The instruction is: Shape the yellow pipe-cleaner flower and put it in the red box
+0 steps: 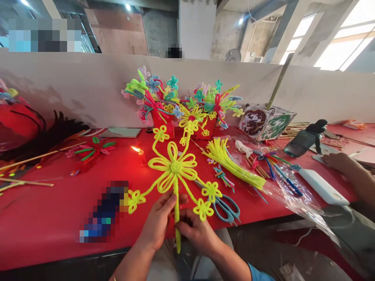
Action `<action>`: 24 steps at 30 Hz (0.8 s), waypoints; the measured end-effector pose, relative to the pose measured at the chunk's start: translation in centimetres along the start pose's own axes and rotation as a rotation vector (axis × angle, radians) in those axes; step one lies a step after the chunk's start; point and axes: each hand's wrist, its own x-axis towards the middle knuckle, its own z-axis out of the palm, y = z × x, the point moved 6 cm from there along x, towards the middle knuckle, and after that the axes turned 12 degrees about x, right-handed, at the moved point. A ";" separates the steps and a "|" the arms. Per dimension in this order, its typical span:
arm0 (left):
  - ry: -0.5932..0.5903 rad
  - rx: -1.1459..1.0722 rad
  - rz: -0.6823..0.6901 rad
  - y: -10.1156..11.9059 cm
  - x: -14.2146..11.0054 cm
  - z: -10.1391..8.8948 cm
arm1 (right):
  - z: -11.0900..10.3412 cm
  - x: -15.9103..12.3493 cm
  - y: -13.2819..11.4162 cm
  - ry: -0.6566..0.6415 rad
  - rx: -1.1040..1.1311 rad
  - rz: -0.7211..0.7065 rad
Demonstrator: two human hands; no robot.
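Observation:
A yellow pipe-cleaner flower (175,167) is held upright in front of me, with a big looped bloom in the middle and several small blooms on bent arms around it. My left hand (159,218) pinches its wrapped stem (177,210) just below the big bloom, thumb along the side. Lower down, my right hand (195,228) has its fingers curled in on the same stem. Blue-handled scissors (225,208) lie just beyond my right hand. A bundle of loose yellow pipe cleaners (234,166) rests behind them.
A lit candle (142,156) burns left of the flower. Finished pipe-cleaner flowers fill red boxes (164,125) at the back. On the right are a patterned lantern box (265,123), a dark bottle (304,138), a white power bank (324,186) and another person's hand (340,162).

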 end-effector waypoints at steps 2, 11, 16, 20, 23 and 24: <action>-0.008 0.059 0.019 -0.2 0.0 -0.2 | -0.3 0.0 0.1 0.022 -0.038 0.006; 0.006 0.097 0.026 -0.6 0.1 -0.5 | -0.8 -0.1 1.0 0.065 -0.086 0.037; 0.039 0.110 0.025 -0.5 0.2 -1.1 | -0.4 0.1 0.9 0.032 -0.102 0.010; 0.039 0.125 0.032 -0.4 0.3 -1.0 | -0.3 0.4 0.7 0.054 -0.113 -0.009; 0.023 0.178 0.065 0.1 0.2 -0.8 | -0.8 1.0 0.4 0.086 -0.164 -0.031; 0.025 0.195 0.085 0.2 0.2 -0.9 | -1.1 1.2 0.3 0.096 -0.182 -0.048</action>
